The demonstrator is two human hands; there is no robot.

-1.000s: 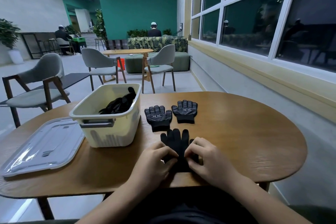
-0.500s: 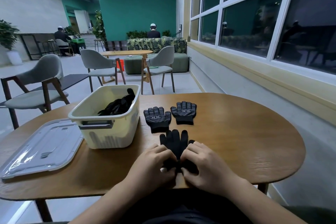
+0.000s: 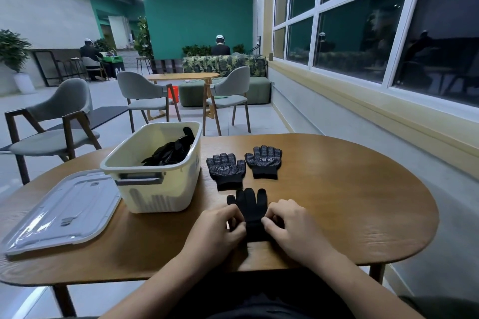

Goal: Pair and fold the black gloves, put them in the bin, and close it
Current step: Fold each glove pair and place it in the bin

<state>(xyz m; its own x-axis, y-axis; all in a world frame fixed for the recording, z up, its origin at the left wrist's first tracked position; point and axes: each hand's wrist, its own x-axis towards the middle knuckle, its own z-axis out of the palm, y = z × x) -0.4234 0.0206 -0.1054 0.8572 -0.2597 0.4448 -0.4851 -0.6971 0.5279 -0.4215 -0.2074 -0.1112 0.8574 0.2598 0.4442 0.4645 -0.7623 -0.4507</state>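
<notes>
A plain black glove point(image 3: 251, 211) lies flat near the table's front edge, fingers pointing away from me. My left hand point(image 3: 216, 230) pinches its left edge and my right hand point(image 3: 293, 225) pinches its right edge, near the cuff. Whether a second glove lies under it I cannot tell. Two more black gloves with dotted palms lie side by side just beyond: one on the left point(image 3: 226, 170), one on the right point(image 3: 265, 161). The cream bin point(image 3: 155, 189) stands open to the left, with several black gloves point(image 3: 171, 151) inside. Its grey lid point(image 3: 62, 211) rests flat further left.
The round wooden table point(image 3: 350, 202) extends to the right. Grey chairs point(image 3: 54, 124) stand beyond the table's far left, and a window wall runs along the right. People sit far off in the room.
Both hands have shifted slightly on the near glove, their fingers drawing closer onto its two edges. The camera view has tilted a little. The other gloves, bin and lid have not moved.
</notes>
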